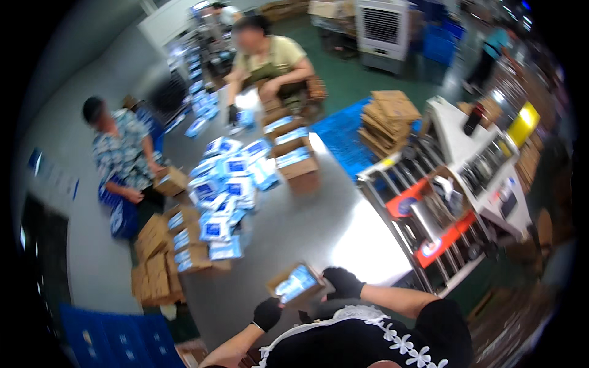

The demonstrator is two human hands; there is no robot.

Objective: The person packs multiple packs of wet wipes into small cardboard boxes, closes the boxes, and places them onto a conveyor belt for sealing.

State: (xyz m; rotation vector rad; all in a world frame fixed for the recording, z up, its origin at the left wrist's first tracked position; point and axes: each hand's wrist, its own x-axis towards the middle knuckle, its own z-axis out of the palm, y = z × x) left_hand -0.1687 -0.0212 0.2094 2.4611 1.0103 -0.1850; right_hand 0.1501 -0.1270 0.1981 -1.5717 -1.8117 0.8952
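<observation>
You've got the box (308, 296) gripped between your left hand (267, 314) and right hand (343, 284), so tipping it could spill the packets (296, 281).

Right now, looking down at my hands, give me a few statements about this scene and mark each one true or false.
1. The left hand and right hand both wear dark gloves. True.
2. The small carton between the hands is empty. False: the small carton has blue-and-white packets in it.
3. A pile of packets lies on the metal table. True.
4. The blue sheet on the floor lies to the left of the metal table. False: the blue sheet lies to its right.
5. A co-worker in a patterned shirt stands on the left side of the view. True.
</observation>
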